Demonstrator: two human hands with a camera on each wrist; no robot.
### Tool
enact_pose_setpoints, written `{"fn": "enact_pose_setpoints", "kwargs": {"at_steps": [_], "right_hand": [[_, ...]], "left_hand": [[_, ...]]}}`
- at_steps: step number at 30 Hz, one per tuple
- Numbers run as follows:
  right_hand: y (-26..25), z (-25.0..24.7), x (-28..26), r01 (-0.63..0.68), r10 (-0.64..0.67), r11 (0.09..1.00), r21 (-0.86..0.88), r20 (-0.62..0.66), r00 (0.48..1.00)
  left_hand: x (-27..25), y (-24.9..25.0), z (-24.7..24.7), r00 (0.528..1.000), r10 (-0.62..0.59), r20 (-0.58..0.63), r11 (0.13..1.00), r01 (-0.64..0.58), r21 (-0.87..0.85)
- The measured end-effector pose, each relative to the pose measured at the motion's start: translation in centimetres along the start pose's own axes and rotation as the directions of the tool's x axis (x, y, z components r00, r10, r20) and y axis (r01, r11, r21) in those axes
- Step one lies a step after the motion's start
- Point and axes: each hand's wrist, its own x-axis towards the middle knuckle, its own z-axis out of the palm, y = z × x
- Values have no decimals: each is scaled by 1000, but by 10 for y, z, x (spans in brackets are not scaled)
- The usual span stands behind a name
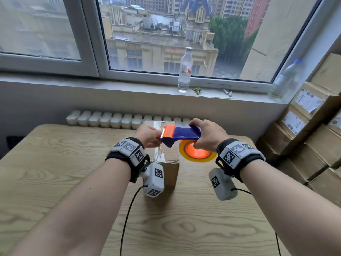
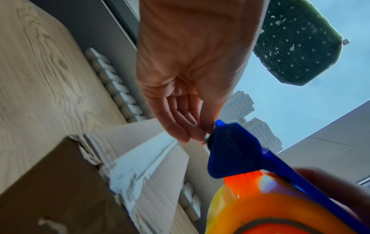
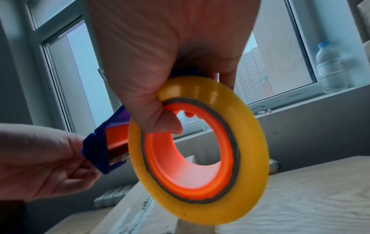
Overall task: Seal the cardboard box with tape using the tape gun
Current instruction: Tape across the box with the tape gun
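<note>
Right hand (image 1: 206, 134): fingers curled round tape gun (image 1: 181, 134), thumb hooked inside the roll's orange core; gun held above the box.
Tape roll (image 3: 198, 148): light, rigid, likely free-turning; best gripped at the frame.
Left hand (image 1: 149, 136): fingertips pressed together at the gun's cutter end, apparently pinching the tape's end; tape itself unclear.
Cardboard box (image 1: 170, 169): on table (image 1: 55, 172) below both hands, stiff, probably light; top seam already shows tape.

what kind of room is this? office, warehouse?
Probably a small packing or stock room in a high-rise: labelled cardboard cartons stacked by the wall, a wooden table holding the cardboard box, rooftops below the window.
</note>
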Motion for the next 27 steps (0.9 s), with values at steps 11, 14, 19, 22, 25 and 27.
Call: {"fn": "enact_pose_setpoints", "kwargs": {"at_steps": [11, 14, 19, 22, 25, 27], "right_hand": [[-50, 9, -8, 132, -127, 990, -51, 88, 988], [-46, 6, -8, 154, -140, 983, -99, 132, 981], [-36, 3, -7, 184, -144, 970, -161, 229, 963], [-24, 3, -8, 193, -143, 967, -168, 270, 952], [-19, 0, -4, 221, -162, 954, -203, 273, 948], [-21, -1, -1, 259, -195, 938, -232, 264, 945]], "left_hand": [[-1, -50, -46, 980, -60, -190, 997, 66, 26], [-5, -61, -57, 971, -88, -222, 995, 96, 25], [-12, -75, -53, 958, -135, -254, 990, 140, 3], [-14, -78, -60, 941, -155, -300, 986, 165, 8], [-15, -86, -58, 937, -177, -301, 983, 186, 1], [-15, -89, -53, 934, -173, -312, 984, 177, -16]]}}
